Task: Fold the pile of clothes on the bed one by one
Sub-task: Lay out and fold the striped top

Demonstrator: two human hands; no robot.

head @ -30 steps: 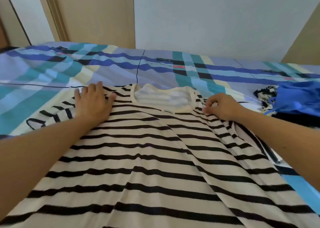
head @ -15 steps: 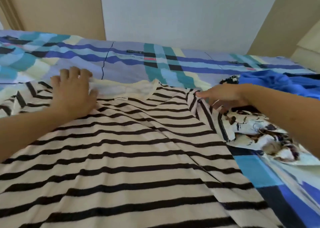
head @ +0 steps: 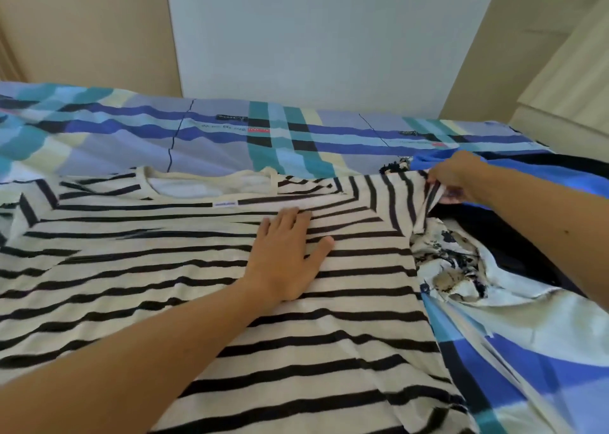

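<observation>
- The striped shirt (head: 197,285) lies spread across the near part of the bed (head: 230,137), its neck toward the far edge.
- The left hand (head: 286,259) lies flat on the shirt's chest, fingers straight and a little spread. It likely anchors the cloth for a sleeve fold, so it should stay put just inside the fold line.
- A crumpled floral garment (head: 461,268) touches the shirt's right side at the bed's right edge.
- The right hand (head: 456,179) pinches the shirt's sleeve, fingers curled round the cloth. Lifting it clear of the pile, then laying it straight across, should keep the stripes aligned.
- A blue garment (head: 543,173) lies beyond that hand.
- No basket or box shows; the bed alone carries the clothes.
</observation>
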